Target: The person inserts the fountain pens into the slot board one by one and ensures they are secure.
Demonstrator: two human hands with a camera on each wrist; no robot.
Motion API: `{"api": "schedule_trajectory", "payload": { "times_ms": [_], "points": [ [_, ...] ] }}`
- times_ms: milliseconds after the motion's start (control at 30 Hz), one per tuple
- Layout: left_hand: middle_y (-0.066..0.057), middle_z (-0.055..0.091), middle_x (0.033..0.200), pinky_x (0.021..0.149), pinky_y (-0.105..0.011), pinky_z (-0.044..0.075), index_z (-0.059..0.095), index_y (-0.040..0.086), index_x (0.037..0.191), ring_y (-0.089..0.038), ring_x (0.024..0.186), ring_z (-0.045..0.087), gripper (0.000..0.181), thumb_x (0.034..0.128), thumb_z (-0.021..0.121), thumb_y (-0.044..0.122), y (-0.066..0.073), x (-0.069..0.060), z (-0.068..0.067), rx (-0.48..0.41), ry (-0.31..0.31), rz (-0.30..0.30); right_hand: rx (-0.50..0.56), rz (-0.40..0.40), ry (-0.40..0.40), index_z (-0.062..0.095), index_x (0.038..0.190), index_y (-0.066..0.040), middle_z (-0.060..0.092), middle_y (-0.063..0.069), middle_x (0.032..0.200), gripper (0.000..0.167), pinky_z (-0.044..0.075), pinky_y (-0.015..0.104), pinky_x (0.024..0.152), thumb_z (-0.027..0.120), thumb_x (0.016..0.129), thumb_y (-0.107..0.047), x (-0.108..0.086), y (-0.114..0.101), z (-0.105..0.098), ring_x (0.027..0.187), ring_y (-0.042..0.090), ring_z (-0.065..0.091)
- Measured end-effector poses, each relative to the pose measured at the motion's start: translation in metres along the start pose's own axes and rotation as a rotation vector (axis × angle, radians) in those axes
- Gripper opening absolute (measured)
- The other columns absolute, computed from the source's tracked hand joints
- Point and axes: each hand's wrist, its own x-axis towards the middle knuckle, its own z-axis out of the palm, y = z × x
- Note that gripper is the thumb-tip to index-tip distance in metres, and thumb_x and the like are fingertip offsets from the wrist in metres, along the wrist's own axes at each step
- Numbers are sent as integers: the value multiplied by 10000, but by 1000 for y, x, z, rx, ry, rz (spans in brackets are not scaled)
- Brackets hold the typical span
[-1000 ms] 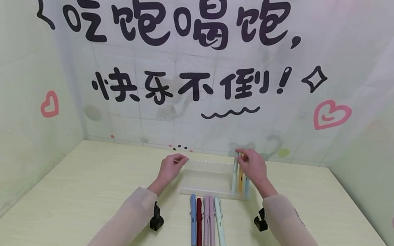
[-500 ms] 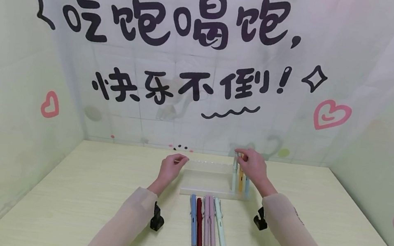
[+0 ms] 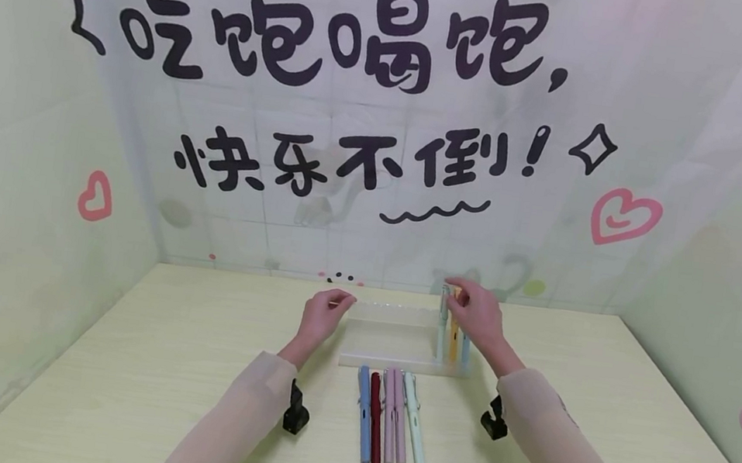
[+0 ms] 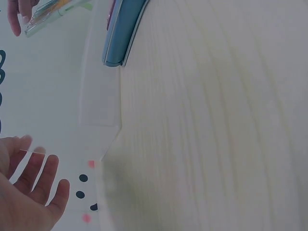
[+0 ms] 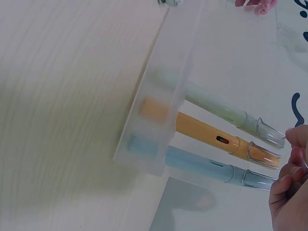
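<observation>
Head view: the left hand [image 3: 322, 317] pinches the left edge of the rack [image 3: 385, 363]; the right hand [image 3: 478, 312] is at the top of the green pen [image 3: 441, 335], upright in the rack; five pens [image 3: 399, 431] lie in front; left wrist view: thumb and finger meet on the clear edge; right wrist view: the right fingers are curled, whether they pinch the green pen one cannot tell; the orange pen [image 5: 202, 131] stands beside it; the step seems to be seating the green pen; next probably calls for releasing it gently.
</observation>
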Motion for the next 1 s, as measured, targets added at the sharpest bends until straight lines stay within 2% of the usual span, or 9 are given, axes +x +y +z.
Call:
{"api": "schedule_trajectory", "payload": {
  "times_ms": [233, 367, 500, 700, 833, 1000],
  "points": [
    [-79, 628, 908, 723, -330, 475, 652, 37, 965, -214, 855, 573, 209, 882, 551, 200, 1, 0, 0, 2, -3, -6, 40, -75, 64, 647, 959, -52, 468, -42, 553, 162, 308, 252, 379, 602, 807, -88, -7, -2, 1, 461, 112, 399],
    [-74, 629, 911, 725, -326, 474, 654, 41, 966, -208, 856, 573, 209, 881, 553, 203, 0, 1, 0, -3, -7, -8, 58, -85, 33, 649, 882, -65, 458, -56, 551, 90, 321, 258, 410, 620, 811, -113, -18, -5, 3, 470, 106, 401],
    [-72, 628, 917, 730, -328, 473, 655, 42, 967, -206, 862, 571, 209, 882, 551, 202, 0, 1, 0, -6, -9, -4, 75, -87, -77, 642, 827, -85, 470, -72, 570, 49, 352, 258, 451, 630, 814, -131, -32, -8, 8, 499, 95, 415],
    [-78, 631, 920, 729, -334, 474, 653, 40, 967, -212, 870, 573, 208, 882, 551, 199, 0, 1, 0, 12, -1, 4, 98, -105, -288, 633, 784, -93, 524, -86, 622, 40, 395, 232, 474, 636, 802, -128, -54, -11, 19, 546, 63, 456],
    [-78, 633, 917, 727, -335, 474, 655, 43, 963, -213, 871, 573, 207, 878, 557, 204, 0, 1, 1, 20, 5, -3, 91, -128, -385, 620, 772, -70, 536, -84, 620, 49, 400, 209, 469, 637, 786, -115, -65, -12, 26, 537, 39, 460],
    [-79, 632, 919, 726, -334, 474, 653, 41, 966, -215, 868, 574, 204, 879, 555, 198, 0, 1, 1, 17, 3, -3, 64, -66, -473, 593, 802, -70, 523, -79, 599, 80, 387, 214, 451, 642, 776, -128, -74, -19, 29, 503, 43, 452]
  ]
}}
